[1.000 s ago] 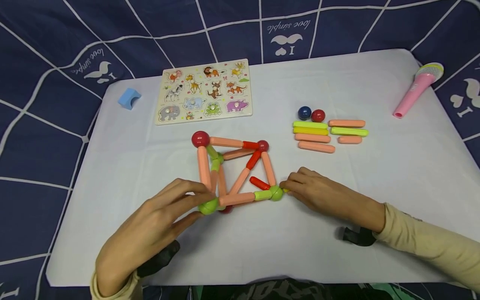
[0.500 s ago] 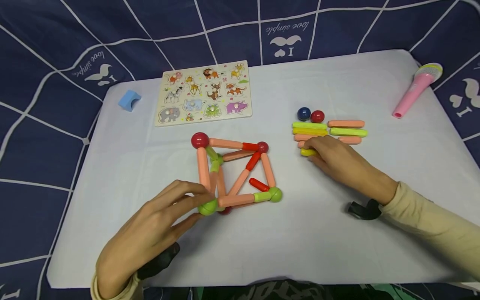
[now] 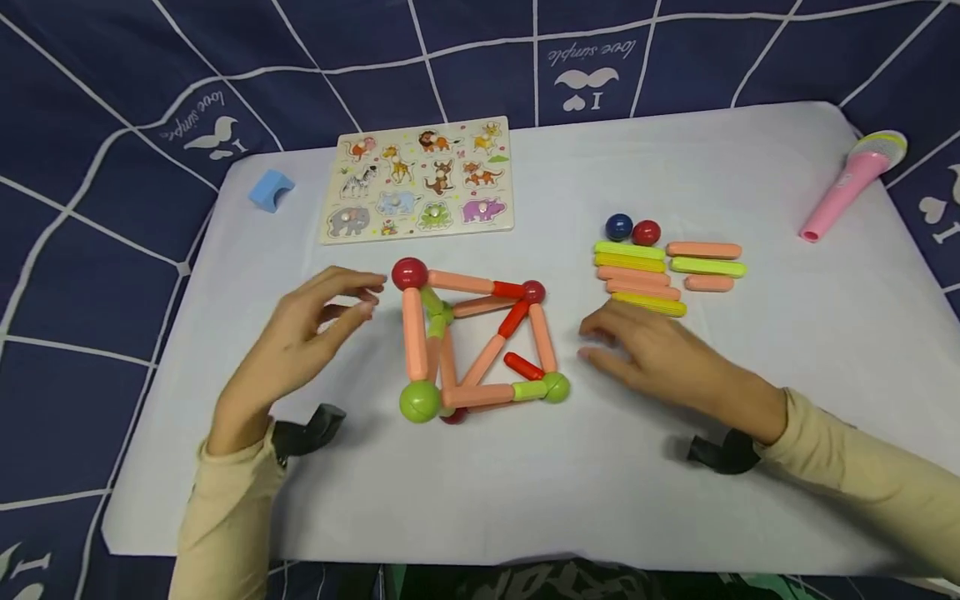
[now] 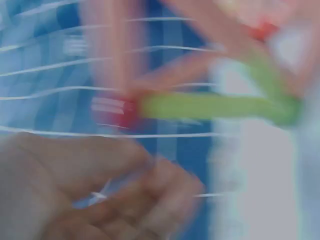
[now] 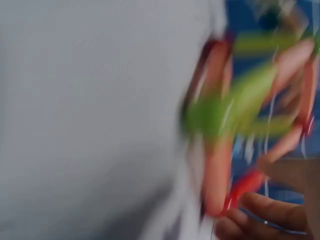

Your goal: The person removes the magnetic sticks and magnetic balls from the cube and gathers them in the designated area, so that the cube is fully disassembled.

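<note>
A frame built of magnetic sticks and balls stands mid-table, with a red ball [image 3: 410, 273] at its far left corner and a green ball [image 3: 420, 402] at its near left. Another green ball [image 3: 556, 387] forms the near right corner, and a short red stick [image 3: 523, 366] slants close to it. My left hand [image 3: 300, 337] hovers left of the frame, fingers loosely bent, holding nothing. To the right of the frame, my right hand [image 3: 652, 354] holds nothing, its fingers relaxed. Just beyond it a yellow stick [image 3: 649, 303] lies below the other sticks. Both wrist views are blurred.
Loose salmon, yellow and green sticks [image 3: 708, 267] lie in rows at the right, with a blue ball [image 3: 618, 227] and a red ball [image 3: 647, 232] behind them. Farther out are an animal puzzle board [image 3: 420, 179], a blue block [image 3: 272, 191] and a pink toy microphone [image 3: 851, 183].
My right hand has carried the yellow stick from the frame's right green ball to the stick rows and let it go. My left hand has released the near left green ball and moved away up-left.
</note>
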Tool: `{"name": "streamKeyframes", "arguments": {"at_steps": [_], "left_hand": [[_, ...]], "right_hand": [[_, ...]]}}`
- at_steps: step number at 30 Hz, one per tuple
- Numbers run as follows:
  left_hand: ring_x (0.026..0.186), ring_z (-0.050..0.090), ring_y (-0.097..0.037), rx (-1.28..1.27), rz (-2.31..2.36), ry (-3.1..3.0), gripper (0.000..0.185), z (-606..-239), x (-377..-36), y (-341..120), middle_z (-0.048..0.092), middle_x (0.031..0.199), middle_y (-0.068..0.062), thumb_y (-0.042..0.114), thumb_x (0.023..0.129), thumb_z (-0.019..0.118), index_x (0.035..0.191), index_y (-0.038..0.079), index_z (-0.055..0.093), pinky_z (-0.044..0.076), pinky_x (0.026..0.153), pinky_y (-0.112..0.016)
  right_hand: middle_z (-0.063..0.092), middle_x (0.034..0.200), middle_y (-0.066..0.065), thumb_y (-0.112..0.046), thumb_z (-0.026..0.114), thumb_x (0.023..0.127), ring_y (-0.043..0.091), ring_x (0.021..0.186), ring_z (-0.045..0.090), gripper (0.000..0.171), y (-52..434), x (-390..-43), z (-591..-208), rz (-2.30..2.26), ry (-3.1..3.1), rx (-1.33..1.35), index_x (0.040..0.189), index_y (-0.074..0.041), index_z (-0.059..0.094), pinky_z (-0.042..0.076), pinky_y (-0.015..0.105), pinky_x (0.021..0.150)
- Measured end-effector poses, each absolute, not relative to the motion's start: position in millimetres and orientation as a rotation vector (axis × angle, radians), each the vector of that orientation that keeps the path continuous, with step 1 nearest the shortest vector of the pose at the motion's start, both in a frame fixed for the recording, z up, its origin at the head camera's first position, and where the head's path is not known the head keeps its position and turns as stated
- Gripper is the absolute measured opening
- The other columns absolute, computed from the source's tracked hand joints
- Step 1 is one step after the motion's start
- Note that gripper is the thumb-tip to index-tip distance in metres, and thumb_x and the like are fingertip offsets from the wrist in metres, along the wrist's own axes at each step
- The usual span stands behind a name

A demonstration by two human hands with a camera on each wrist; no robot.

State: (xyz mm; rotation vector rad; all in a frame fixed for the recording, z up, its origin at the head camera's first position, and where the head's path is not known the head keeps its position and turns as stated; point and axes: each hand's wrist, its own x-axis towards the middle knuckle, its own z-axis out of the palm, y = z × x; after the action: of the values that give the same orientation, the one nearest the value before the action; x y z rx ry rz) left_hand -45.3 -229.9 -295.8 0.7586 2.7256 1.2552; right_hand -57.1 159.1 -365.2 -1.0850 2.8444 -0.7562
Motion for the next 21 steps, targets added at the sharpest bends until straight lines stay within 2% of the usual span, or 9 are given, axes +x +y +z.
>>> {"name": "streamKeyframes", "arguments": {"at_steps": [3,6,10,15,18,21], "left_hand": [[0.123,0.053,-0.026,0.636,1.055,2.608,0.041,-326,-76,-229,0.056,0.133,-0.012,0.003,0.098,0.057,0.138,0.001,0.05,0.048,0.1,-0.042],[0.126,0.051,-0.032,0.658,1.049,2.488,0.038,-347,-89,-224,0.056,0.133,-0.018,-0.001,0.096,0.055,0.133,-0.004,0.053,0.045,0.102,-0.049],[0.115,0.059,-0.027,0.657,1.146,2.48,0.029,-358,-89,-219,0.065,0.12,-0.014,-0.006,0.09,0.06,0.119,-0.002,0.064,0.049,0.097,-0.046],[0.091,0.062,-0.02,0.577,1.182,2.517,0.026,-359,-72,-219,0.069,0.102,-0.006,0.0,0.086,0.072,0.111,0.004,0.069,0.054,0.08,-0.038],[0.079,0.058,-0.019,0.546,1.167,2.515,0.028,-358,-59,-214,0.068,0.095,-0.003,0.005,0.083,0.078,0.109,0.007,0.069,0.051,0.069,-0.033],[0.075,0.054,-0.019,0.54,1.162,2.501,0.03,-356,-47,-205,0.067,0.093,0.0,0.009,0.081,0.082,0.108,0.011,0.069,0.048,0.066,-0.031]], "right_hand": [[0.06,0.093,-0.005,-0.035,0.081,0.082,0.007,0.078,0.054,0.042,137,-39,-365,-0.772,2.703,-1.119,0.112,-0.012,0.061,0.052,0.022,0.065],[0.057,0.089,-0.006,-0.035,0.085,0.078,0.005,0.069,0.051,0.042,124,-33,-366,-0.732,2.705,-1.173,0.104,-0.013,0.059,0.047,0.016,0.056],[0.053,0.082,-0.004,-0.026,0.086,0.077,0.007,0.063,0.047,0.033,123,-42,-363,-0.675,2.744,-1.049,0.09,-0.015,0.059,0.042,0.019,0.05],[0.049,0.065,-0.003,-0.016,0.077,0.085,0.013,0.056,0.044,0.019,128,-71,-361,-0.675,2.78,-0.844,0.082,-0.014,0.059,0.035,0.025,0.047],[0.052,0.066,-0.001,-0.015,0.073,0.089,0.015,0.057,0.047,0.014,129,-87,-363,-0.717,2.78,-0.795,0.086,-0.011,0.06,0.038,0.028,0.048],[0.061,0.079,0.003,-0.012,0.069,0.092,0.018,0.068,0.054,0.01,129,-98,-363,-0.762,2.761,-0.803,0.097,-0.007,0.063,0.046,0.032,0.055]]}}
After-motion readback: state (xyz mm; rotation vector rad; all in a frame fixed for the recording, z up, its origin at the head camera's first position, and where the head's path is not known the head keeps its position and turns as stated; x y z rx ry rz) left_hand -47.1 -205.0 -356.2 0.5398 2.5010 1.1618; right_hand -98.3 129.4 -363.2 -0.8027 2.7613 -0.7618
